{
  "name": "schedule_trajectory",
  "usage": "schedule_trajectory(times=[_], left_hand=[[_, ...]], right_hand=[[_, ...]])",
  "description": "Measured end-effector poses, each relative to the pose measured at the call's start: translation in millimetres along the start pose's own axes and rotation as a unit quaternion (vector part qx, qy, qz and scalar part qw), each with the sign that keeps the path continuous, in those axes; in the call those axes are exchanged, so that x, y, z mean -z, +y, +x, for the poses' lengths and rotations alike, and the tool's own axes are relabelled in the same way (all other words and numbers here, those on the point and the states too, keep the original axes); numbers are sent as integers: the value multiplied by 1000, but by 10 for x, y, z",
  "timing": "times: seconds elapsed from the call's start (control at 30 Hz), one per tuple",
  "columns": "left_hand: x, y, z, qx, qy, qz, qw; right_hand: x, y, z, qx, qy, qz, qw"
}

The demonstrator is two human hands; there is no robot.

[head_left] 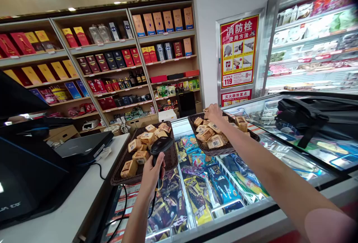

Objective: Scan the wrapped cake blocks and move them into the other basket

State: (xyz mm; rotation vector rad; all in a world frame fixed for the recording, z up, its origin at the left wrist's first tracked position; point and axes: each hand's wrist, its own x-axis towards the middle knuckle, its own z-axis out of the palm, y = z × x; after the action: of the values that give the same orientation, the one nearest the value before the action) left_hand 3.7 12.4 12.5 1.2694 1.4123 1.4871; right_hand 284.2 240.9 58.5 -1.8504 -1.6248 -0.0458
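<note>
My left hand is wrapped around the handle of a black barcode scanner, its head tilted over the near right corner of the left basket. That dark woven basket holds several small tan packages with printed labels. My right hand reaches over the far side of a second woven basket, fingers curled on a tan package that shows only partly. Other packages lie around it, some with barcodes facing up.
Both baskets stand on a glass-topped freezer full of bagged ice creams. A white counter with a black terminal is at left; the scanner cable hangs nearby. At right lies a black bag. Shelves of boxes line the back.
</note>
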Motion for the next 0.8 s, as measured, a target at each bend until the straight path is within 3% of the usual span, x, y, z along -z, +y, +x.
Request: schedule_trajectory(times=[0.17,0.3,0.4,0.5,0.67,0.8], left_hand=[[57,-3,26,27,19,-35,999],[118,7,5,31,28,-51,998],[226,44,-40,26,38,-60,997],[418,107,-112,23,75,-53,996],[857,162,-268,45,131,-37,990],[1156,130,-413,51,149,-30,987]], right_hand=[[-91,76,52,11,-43,-11,999],[-106,-140,-169,42,-44,-7,998],[-146,-443,-473,92,-61,38,993],[-274,-823,-869,147,-120,111,976],[-656,-1532,-1535,192,-217,173,941],[-960,-2040,-1885,194,-267,230,916]])
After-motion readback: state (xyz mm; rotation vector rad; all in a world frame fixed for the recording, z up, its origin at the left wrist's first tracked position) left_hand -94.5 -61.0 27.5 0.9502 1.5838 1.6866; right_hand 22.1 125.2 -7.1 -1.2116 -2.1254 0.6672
